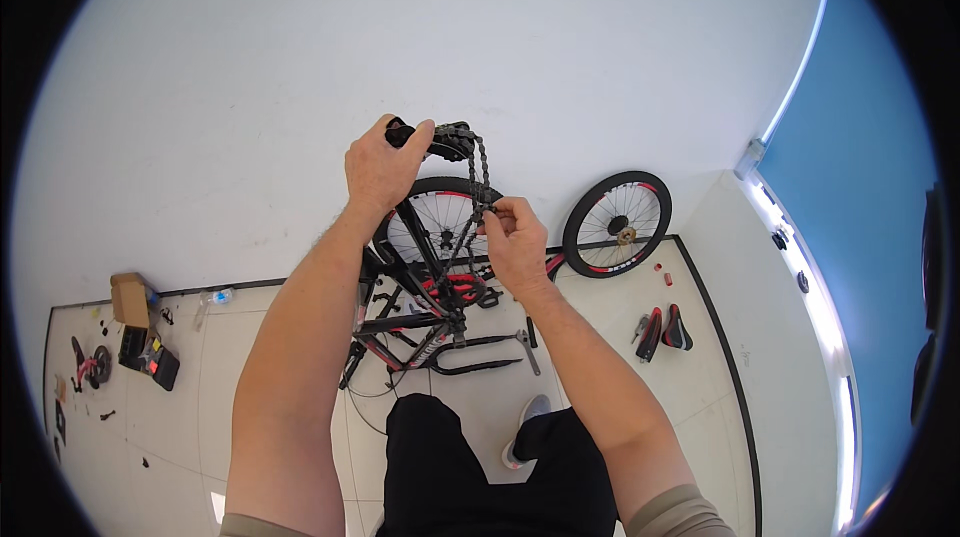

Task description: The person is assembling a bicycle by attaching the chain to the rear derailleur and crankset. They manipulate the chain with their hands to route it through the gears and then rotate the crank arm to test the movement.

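Observation:
My left hand (382, 169) is raised in front of the white wall and grips a black part (450, 142) at the top of an upturned bicycle frame (420, 322). A dark bicycle chain (480, 177) hangs from that part. My right hand (515, 242) pinches the chain lower down between fingers and thumb. The black and red frame stands on the tiled floor below my hands, with a spoked wheel (440, 217) still in it, behind my hands.
A loose wheel (617, 224) with a red and black rim leans on the wall at right. Two saddles (663, 330) lie on the floor near it. A cardboard box (130, 297), tool cases (150, 357) and small parts sit at left.

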